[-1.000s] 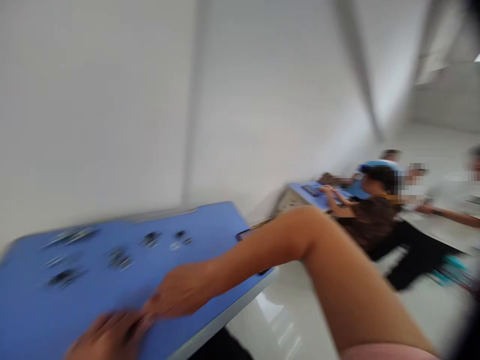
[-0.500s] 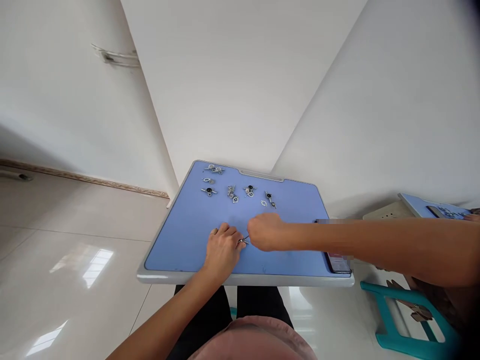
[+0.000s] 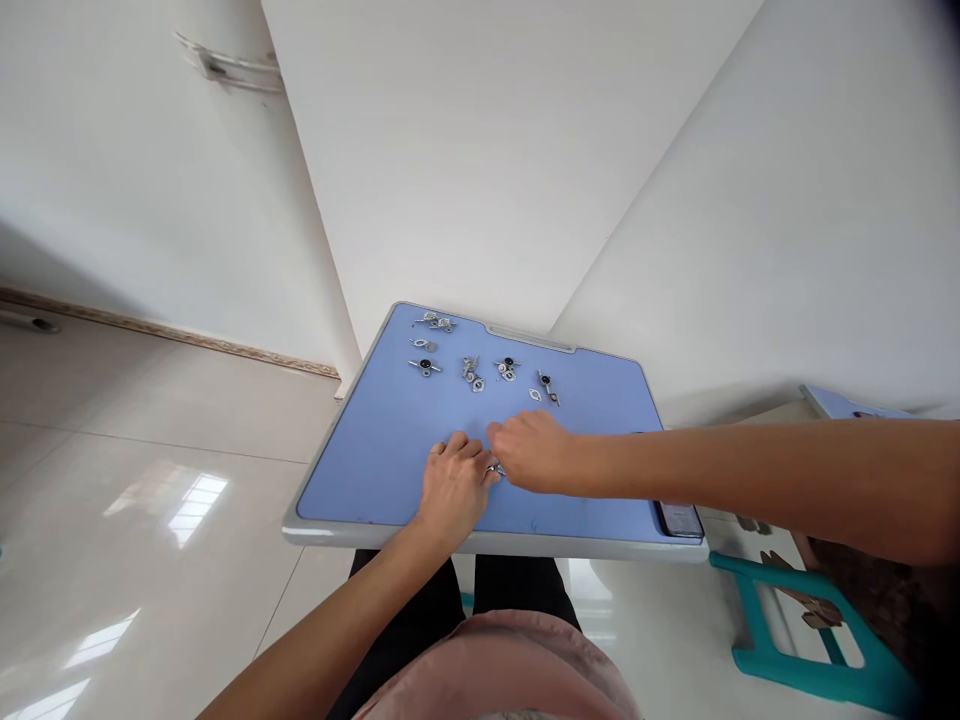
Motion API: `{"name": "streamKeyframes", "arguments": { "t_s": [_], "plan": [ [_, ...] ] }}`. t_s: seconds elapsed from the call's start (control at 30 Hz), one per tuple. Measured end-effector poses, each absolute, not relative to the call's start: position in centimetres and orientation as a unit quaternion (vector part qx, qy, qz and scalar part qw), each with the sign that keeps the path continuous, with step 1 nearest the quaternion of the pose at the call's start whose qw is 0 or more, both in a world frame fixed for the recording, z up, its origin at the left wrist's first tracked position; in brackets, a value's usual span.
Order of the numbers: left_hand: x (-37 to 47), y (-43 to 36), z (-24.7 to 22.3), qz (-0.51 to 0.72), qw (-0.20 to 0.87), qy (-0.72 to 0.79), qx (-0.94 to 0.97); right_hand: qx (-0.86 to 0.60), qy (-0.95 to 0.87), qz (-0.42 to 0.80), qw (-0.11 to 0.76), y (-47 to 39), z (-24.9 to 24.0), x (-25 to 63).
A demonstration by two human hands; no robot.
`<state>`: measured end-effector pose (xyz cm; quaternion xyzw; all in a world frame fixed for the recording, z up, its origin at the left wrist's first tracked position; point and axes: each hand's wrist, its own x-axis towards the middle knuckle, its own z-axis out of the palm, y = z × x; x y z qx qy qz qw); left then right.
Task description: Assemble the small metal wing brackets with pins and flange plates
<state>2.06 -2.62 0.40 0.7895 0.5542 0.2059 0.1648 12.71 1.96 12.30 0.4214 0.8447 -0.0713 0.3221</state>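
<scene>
On the blue table top (image 3: 375,470), my left hand (image 3: 456,485) is closed, its thumb and fingertips pinching a small silver metal part (image 3: 496,469). My right hand (image 3: 534,452) is curled into a fist right beside that part, almost touching the left fingers. A thin dark shaft reached from this fist to the part a moment before; the fist now hides it. Beyond the hands lie small metal pieces: a part with a black round centre (image 3: 425,366), a cluster of plates (image 3: 472,374), another black-centred part (image 3: 508,364) and a flat oval plate (image 3: 535,395).
More metal pieces (image 3: 436,321) lie at the table's far left corner. A phone (image 3: 680,519) rests at the right edge, partly under my right forearm. White walls (image 3: 480,170) stand behind the table. A teal stool (image 3: 817,640) is on the floor to the right.
My right fist has come closer to the left fingers, and the thin shaft between them is no longer visible. The camera view has shifted slightly. The other metal pieces keep their places on the table.
</scene>
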Motion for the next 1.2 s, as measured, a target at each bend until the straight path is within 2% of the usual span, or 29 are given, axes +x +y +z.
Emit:
{"name": "streamKeyframes", "arguments": {
  "t_s": [0.17, 0.3, 0.33, 0.43, 0.57, 0.7, 0.93, 1.2],
  "plan": [
    [1.9, -2.8, 0.2, 0.205, 0.171, 0.552, 0.79, 0.485, 0.822, -0.073, 0.289, 2.5, 13.9, 12.0],
    [0.9, -3.3, -0.1, 0.207, 0.184, 0.542, 0.794, 0.557, 0.808, -0.031, 0.191, 2.0, 15.5, 16.3],
    [0.5, -3.3, -0.1, 0.207, 0.196, 0.539, 0.793, 0.585, 0.796, -0.027, 0.15, 1.5, 15.2, 18.0],
    [-0.6, -3.0, -0.1, 0.199, 0.241, 0.538, 0.783, 0.675, 0.711, -0.156, -0.122, -0.4, 11.9, 23.2],
    [-1.0, -2.1, 0.5, 0.183, 0.257, 0.535, 0.784, 0.677, 0.68, -0.187, -0.21, -3.4, 5.3, 26.9],
    [-0.2, -1.3, 1.4, 0.18, 0.235, 0.532, 0.793, 0.644, 0.688, -0.198, -0.269, -5.2, 1.3, 27.7],
    [0.6, 0.6, 2.3, 0.187, 0.24, 0.562, 0.769, 0.614, 0.671, -0.235, -0.344, -5.2, -0.9, 29.1],
    [-0.4, 0.9, 1.3, 0.203, 0.281, 0.575, 0.741, 0.622, 0.657, -0.272, -0.327, -5.1, -1.6, 29.1]
  ]
}}
